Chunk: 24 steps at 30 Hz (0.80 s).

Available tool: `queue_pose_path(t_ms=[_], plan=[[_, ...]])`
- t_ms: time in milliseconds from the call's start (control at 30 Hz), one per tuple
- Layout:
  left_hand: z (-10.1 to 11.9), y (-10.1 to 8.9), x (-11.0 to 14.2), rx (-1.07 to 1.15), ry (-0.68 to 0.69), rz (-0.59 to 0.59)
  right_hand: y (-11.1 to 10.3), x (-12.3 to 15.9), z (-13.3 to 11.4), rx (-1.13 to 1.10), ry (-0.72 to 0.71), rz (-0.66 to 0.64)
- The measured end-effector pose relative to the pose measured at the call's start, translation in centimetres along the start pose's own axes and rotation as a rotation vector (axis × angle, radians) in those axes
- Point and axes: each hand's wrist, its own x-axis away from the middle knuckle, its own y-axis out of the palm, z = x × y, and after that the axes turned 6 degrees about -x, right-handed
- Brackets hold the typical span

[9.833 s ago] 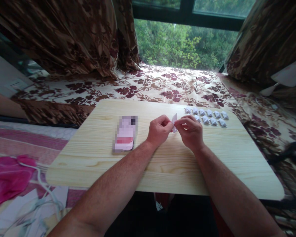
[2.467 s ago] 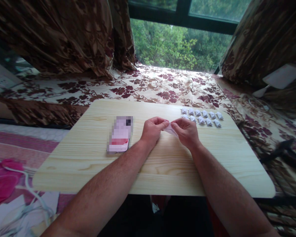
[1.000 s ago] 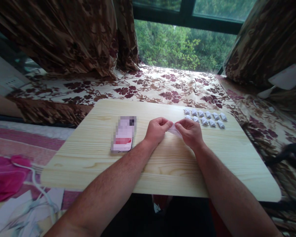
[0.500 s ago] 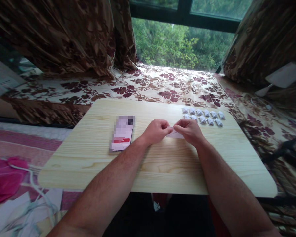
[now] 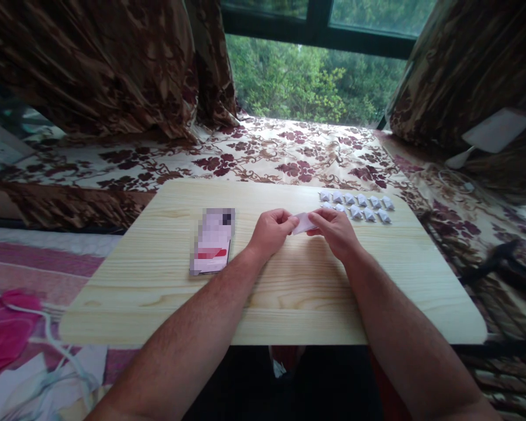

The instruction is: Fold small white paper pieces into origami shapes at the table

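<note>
Between my two hands is a small piece of folded white paper (image 5: pixel 303 223), held a little above the wooden table (image 5: pixel 289 292). My left hand (image 5: pixel 272 231) pinches its left end between thumb and fingers. The right end is gripped by my right hand (image 5: pixel 334 230), thumb on top and fingers beneath. Just beyond my right hand, several small folded white paper shapes (image 5: pixel 362 200) with raised points sit in two rows. My right hand partly hides the near row.
Left of my left forearm lies a phone (image 5: pixel 213 240), its picture pixelated. Loose paper sheets (image 5: pixel 17 380), white cables (image 5: pixel 55 339) and a pink cloth (image 5: pixel 9 327) are on the striped bedding at lower left. A floral-covered window ledge (image 5: pixel 298 152) borders the table's far side.
The paper, upright and narrow at first, is now a flat, compact strip. Over the last second both hands turned it so its flat face shows. The rows of shapes stay put.
</note>
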Motion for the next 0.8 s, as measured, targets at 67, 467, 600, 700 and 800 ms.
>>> queue_pose_path(t_ms=[67,467,600,700,800], plan=[[0.01,0.06,0.06,0.016,0.0,0.027,0.02,0.05,-0.17,-0.017,0.028,0.022],[-0.11,0.34,-0.12,0.181,-0.092,0.137,0.19,-0.02,0.19,-0.127,0.03,-0.007],[-0.35,0.43,-0.19,0.231,-0.11,0.106,0.19,-0.21,0.38,-0.142,-0.032,-0.015],[-0.3,0.49,-0.14,0.229,-0.102,0.077,0.14,-0.32,0.32,-0.139,-0.052,-0.001],[-0.01,0.57,-0.09,0.253,-0.113,0.084,0.14,-0.35,0.25,-0.149,-0.048,0.008]])
